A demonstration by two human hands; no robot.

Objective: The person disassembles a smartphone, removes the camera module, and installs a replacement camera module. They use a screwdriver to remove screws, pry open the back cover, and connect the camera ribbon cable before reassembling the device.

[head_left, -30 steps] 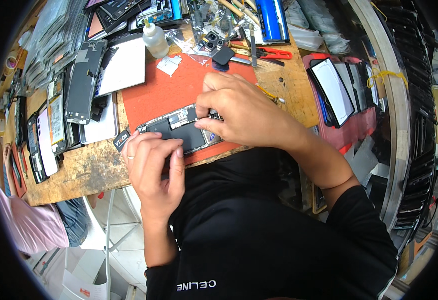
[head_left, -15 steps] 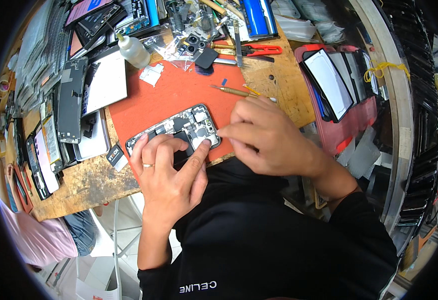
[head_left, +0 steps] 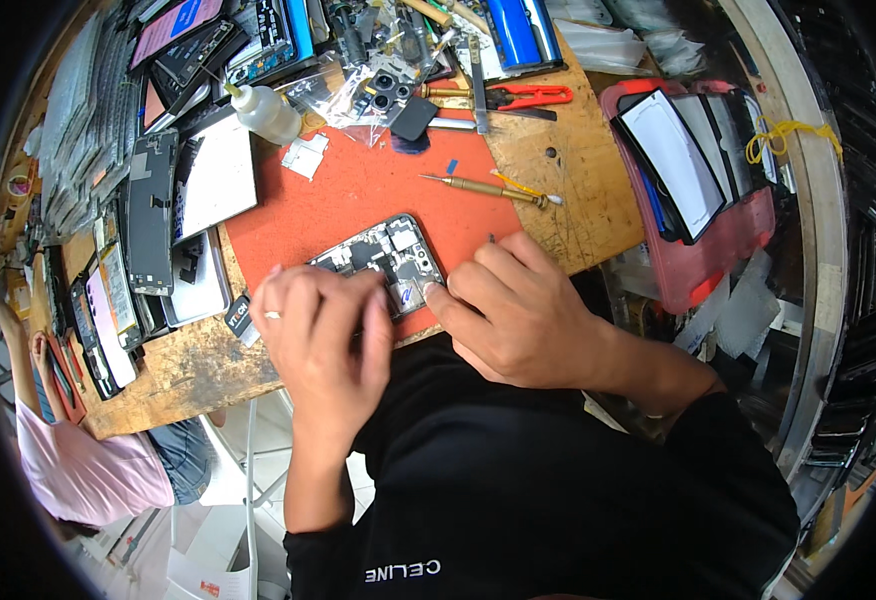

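Note:
An opened phone (head_left: pixel 386 256) with its back off lies face down on a red mat (head_left: pixel 358 190), its boards and shields showing. My left hand (head_left: pixel 323 340), with a ring on one finger, lies curled over the phone's near left end and holds it down. My right hand (head_left: pixel 523 315) comes in from the right, with thumb and forefinger pinched at the phone's near right corner. A small dark tip shows just above its knuckles; I cannot tell whether it is a tool.
A brass screwdriver (head_left: pixel 488 188) lies on the mat behind my right hand, with red-handled cutters (head_left: pixel 528 97) and a white squeeze bottle (head_left: pixel 268 112) further back. Phone screens and frames (head_left: pixel 148 220) are stacked at left. A red tray (head_left: pixel 658 280) with glass panels stands at right. A person in pink (head_left: pixel 88 470) sits at lower left.
My right hand has drawn back from over the phone's far end to its near right corner. My left hand has slid up over the phone's near left end.

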